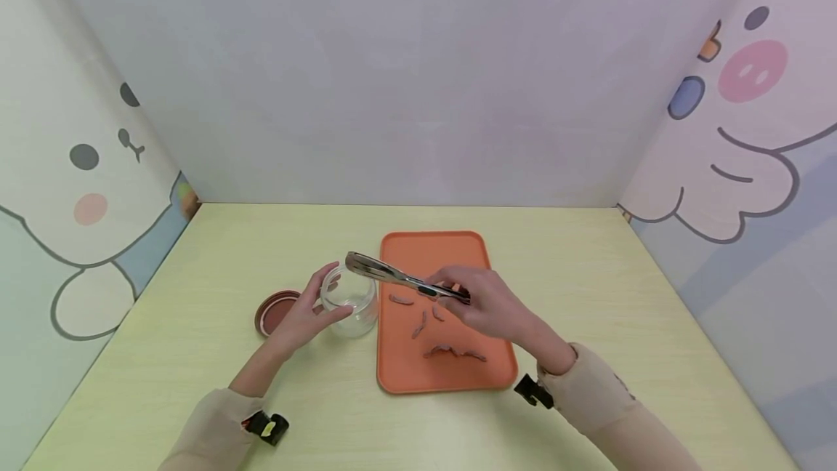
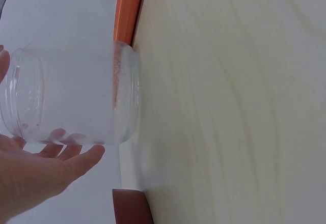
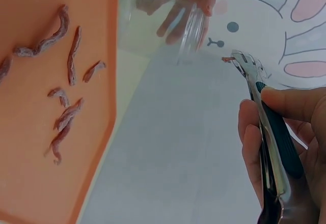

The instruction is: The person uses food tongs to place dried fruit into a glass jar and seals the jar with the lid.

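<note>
We hold the jar (image 1: 362,324) in our left hand (image 1: 307,320), thumb and fingers curved round its upper part. It stands upright and uncapped on the counter (image 1: 562,260), just left of the tray (image 1: 428,249); we cannot tell whether the two touch. Our right hand (image 1: 482,302) is clamped round the tongs (image 1: 395,276), which reach leftward with their tips over the jar's mouth. In the right wrist view, a small brownish bit (image 3: 227,59) sticks out from the tips, outside the jar and above its rim. The two hands are apart, one on either side of the jar's mouth.

On the orange tray we see several twisted, greyish-pink strips (image 1: 441,349), mostly toward its near half. The reddish-brown lid (image 1: 271,313) lies on the counter, left of the jar and partly hidden by our left hand.
</note>
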{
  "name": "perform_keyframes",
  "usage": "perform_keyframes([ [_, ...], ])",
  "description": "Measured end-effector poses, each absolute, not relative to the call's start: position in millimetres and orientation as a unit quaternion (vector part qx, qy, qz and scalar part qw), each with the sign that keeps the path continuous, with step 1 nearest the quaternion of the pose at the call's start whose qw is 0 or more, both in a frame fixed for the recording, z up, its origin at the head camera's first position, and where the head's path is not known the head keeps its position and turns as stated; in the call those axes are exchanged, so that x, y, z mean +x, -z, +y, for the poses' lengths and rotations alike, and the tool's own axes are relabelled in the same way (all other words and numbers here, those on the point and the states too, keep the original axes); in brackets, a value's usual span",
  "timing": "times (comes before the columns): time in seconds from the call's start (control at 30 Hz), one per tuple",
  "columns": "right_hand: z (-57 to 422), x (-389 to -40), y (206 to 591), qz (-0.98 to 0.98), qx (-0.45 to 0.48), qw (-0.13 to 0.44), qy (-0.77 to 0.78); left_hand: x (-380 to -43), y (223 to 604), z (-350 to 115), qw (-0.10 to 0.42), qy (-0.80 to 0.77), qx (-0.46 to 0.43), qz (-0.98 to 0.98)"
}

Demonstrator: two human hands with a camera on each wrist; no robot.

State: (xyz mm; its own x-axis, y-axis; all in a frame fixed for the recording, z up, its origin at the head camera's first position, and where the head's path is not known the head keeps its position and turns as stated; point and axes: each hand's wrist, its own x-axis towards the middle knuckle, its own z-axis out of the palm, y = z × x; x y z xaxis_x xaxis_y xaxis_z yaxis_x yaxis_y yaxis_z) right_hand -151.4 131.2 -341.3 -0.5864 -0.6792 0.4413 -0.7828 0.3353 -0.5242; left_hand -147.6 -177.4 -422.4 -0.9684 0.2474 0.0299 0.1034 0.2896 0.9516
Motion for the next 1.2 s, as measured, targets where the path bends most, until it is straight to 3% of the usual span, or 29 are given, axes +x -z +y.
perform_keyframes([
  [0.27,118,-152,343,-0.812,0.446,0.035,-0.375,-148,423,-177,0.060,-0.590,0.120,0.796],
  [0.5,112,-152,349,-0.825,0.444,0.040,-0.347,-148,425,-177,0.045,-0.584,0.132,0.800],
  [0.87,119,-152,347,-0.840,0.407,0.009,-0.360,-148,422,-176,0.062,-0.593,0.122,0.793],
  [1.2,153,-161,345,-0.860,0.373,0.060,-0.343,-149,423,-177,0.064,-0.586,0.119,0.799],
])
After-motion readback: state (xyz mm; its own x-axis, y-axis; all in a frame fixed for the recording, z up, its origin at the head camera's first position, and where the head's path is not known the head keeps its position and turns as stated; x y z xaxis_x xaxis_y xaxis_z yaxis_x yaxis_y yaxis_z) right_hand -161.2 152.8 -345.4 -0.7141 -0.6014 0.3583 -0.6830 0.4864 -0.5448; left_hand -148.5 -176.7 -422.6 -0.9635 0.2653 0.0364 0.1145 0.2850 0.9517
